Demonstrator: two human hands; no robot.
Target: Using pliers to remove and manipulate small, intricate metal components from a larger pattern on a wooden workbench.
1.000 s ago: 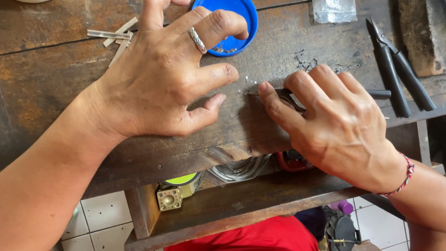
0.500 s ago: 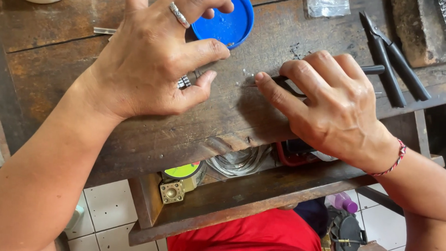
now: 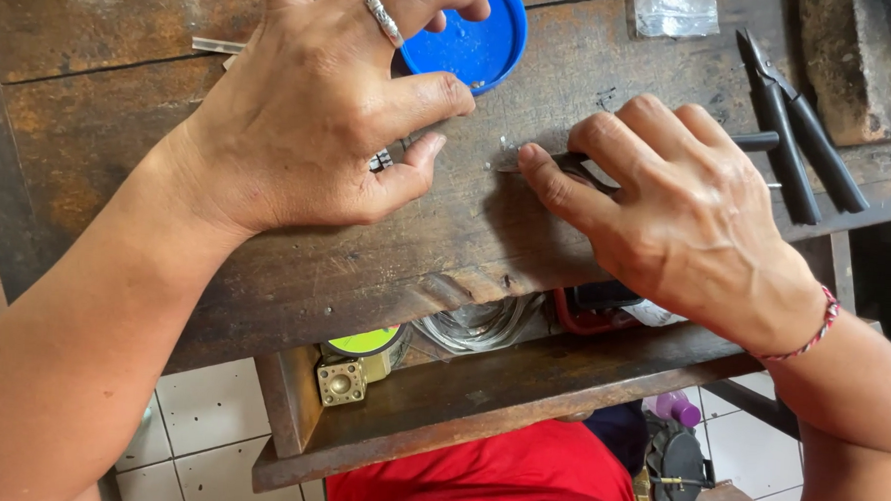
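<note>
Down on the scarred wooden workbench (image 3: 264,273), the person's right hand (image 3: 687,216) grips a dark-handled tool (image 3: 756,142) whose handle pokes out past the knuckles; the fingers are curled together around it and the forefinger (image 3: 558,190) stretches along the bench towards the tool's thin metal tip (image 3: 509,165), which rests on the wood. Just ahead of that tip lie a few tiny bright specks of metal, too small to make out in shape. The left hand (image 3: 316,125) is spread palm down beside it, fingers arched and apart, a silver ring (image 3: 383,19) on one of them; its thumb (image 3: 409,174) and the finger above nearly meet over a small silvery piece (image 3: 380,161), ridged and shiny, mostly hidden under the hand, so whether it is pinched or only touched cannot be told. The fingertips reach the edge of a round blue lid (image 3: 485,42) lying open side up. Near the right hand a pair of black pliers (image 3: 796,136) lies on the bench, and a small clear plastic bag (image 3: 676,10) sits at the far edge. A thin metal strip (image 3: 217,45) lies left of the left hand. Below the bench top, an open drawer (image 3: 479,402) holds coiled silver wire (image 3: 477,327) and a yellow-green capped tin (image 3: 364,343).
</note>
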